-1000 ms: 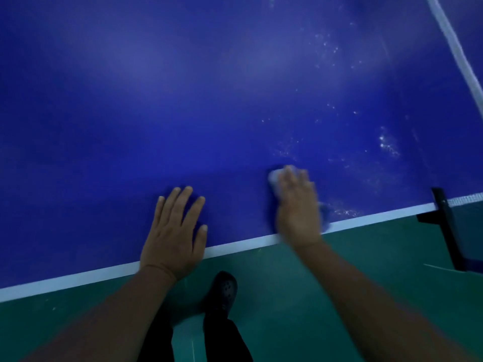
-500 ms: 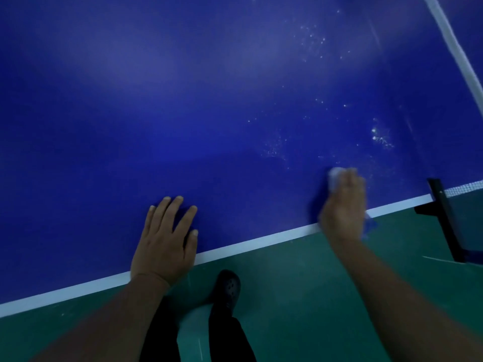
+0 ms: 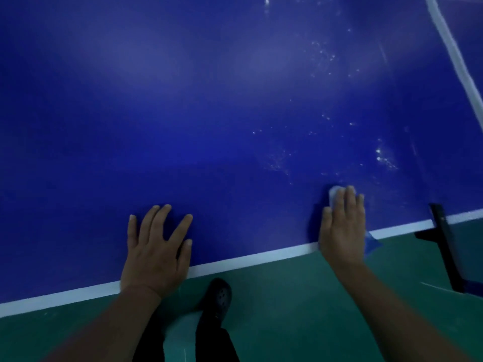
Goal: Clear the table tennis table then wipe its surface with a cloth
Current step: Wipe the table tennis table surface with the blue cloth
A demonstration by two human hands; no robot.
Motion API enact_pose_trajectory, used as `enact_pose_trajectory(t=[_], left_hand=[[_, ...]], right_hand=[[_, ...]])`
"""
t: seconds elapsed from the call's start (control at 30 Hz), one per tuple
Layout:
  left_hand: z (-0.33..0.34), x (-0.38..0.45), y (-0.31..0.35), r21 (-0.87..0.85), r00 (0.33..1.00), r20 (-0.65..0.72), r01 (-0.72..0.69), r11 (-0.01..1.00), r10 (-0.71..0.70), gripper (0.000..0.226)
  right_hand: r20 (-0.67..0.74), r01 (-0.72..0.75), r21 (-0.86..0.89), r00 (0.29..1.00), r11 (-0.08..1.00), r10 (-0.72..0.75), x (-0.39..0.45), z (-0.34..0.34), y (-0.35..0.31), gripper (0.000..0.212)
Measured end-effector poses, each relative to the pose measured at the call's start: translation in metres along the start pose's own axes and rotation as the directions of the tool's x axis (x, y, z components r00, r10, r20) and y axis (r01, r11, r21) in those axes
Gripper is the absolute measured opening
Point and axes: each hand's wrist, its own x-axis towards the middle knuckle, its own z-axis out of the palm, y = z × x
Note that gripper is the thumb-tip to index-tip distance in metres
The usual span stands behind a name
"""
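The blue table tennis table [image 3: 209, 100] fills most of the view, with a white line along its near edge. My left hand [image 3: 155, 246] lies flat on the table near that edge, fingers spread. My right hand [image 3: 342, 226] presses a blue cloth [image 3: 372, 244] flat against the surface with straight fingers. A pale corner of the cloth shows at my fingertips and a blue corner hangs over the table's edge. White specks and smears [image 3: 384, 158] dot the surface beyond my right hand.
The black net post clamp [image 3: 444, 244] sticks out from the table's edge at the right. The net's white top band [image 3: 454, 56] runs up the far right. Green floor [image 3: 287, 309] lies below, with my dark shoe [image 3: 220, 299] close to the edge.
My right hand slid the cloth to the right along the near edge, toward the net post. My left hand stayed planted on the table.
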Motion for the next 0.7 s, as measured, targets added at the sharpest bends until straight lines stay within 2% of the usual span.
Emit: enact_pose_trajectory(t=[0.07,0.13,0.23,0.3,0.33,0.37,0.4,0.47,0.53,0.57,0.6,0.63,0.67,0.7], left_hand=[[0.001,0.000,-0.001,-0.006,1.000,-0.016,0.016,1.000,-0.016,0.058],[0.003,0.000,-0.001,-0.037,0.997,-0.045,0.055,0.998,-0.057,0.057],[0.005,-0.002,-0.001,-0.055,0.993,-0.094,0.064,0.996,-0.069,0.053],[0.005,-0.001,-0.001,-0.051,0.993,-0.103,0.058,0.997,-0.063,0.052],[0.005,0.000,-0.001,-0.042,0.994,-0.093,0.056,0.998,-0.059,0.053],[0.005,0.000,-0.001,-0.035,0.995,-0.080,0.055,0.998,-0.058,0.053],[0.005,0.000,-0.002,-0.030,0.996,-0.072,0.056,0.998,-0.058,0.054],[0.005,0.000,-0.002,-0.024,0.997,-0.062,0.047,0.999,-0.048,0.055],[0.004,-0.001,-0.003,-0.031,0.998,-0.055,0.042,0.999,-0.044,0.055],[0.004,-0.001,-0.003,-0.034,0.998,-0.055,0.041,0.999,-0.043,0.055],[0.003,0.000,-0.002,-0.034,0.998,-0.056,0.041,0.999,-0.043,0.055],[0.003,-0.001,-0.002,-0.031,0.998,-0.053,0.043,0.999,-0.044,0.054],[0.004,-0.001,-0.001,-0.026,0.998,-0.048,0.044,0.999,-0.046,0.054],[0.004,0.000,-0.002,-0.022,0.998,-0.045,0.047,0.999,-0.048,0.054]], right_hand=[[-0.031,0.269,-0.003,0.963,0.963,-0.269,-0.012,0.016,-0.046,0.054],[-0.001,0.529,0.019,0.849,0.849,-0.529,-0.016,0.033,-0.104,0.052],[0.049,0.717,0.063,0.693,0.695,-0.719,-0.004,0.047,-0.181,0.052],[0.053,0.762,0.073,0.641,0.643,-0.765,0.025,0.046,-0.189,0.050],[0.037,0.741,0.053,0.668,0.669,-0.743,0.046,0.042,-0.178,0.050],[0.015,0.680,0.028,0.733,0.733,-0.680,0.068,0.037,-0.159,0.050],[-0.002,0.576,-0.008,0.817,0.817,-0.576,0.092,0.031,-0.136,0.050],[-0.021,0.247,-0.049,0.968,0.968,-0.249,0.134,0.016,-0.085,0.052],[-0.068,-0.053,0.045,0.996,0.998,0.056,0.150,0.004,-0.063,0.053],[-0.090,-0.121,0.068,0.988,0.990,0.127,0.144,0.003,-0.072,0.054],[-0.109,-0.102,0.040,0.988,0.994,0.105,0.130,0.007,-0.090,0.054],[-0.117,0.007,0.020,0.993,1.000,-0.005,0.110,0.014,-0.110,0.055],[-0.083,0.196,-0.001,0.977,0.981,-0.195,0.086,0.023,-0.131,0.055],[-0.023,0.427,-0.013,0.904,0.904,-0.427,0.063,0.032,-0.146,0.054]])
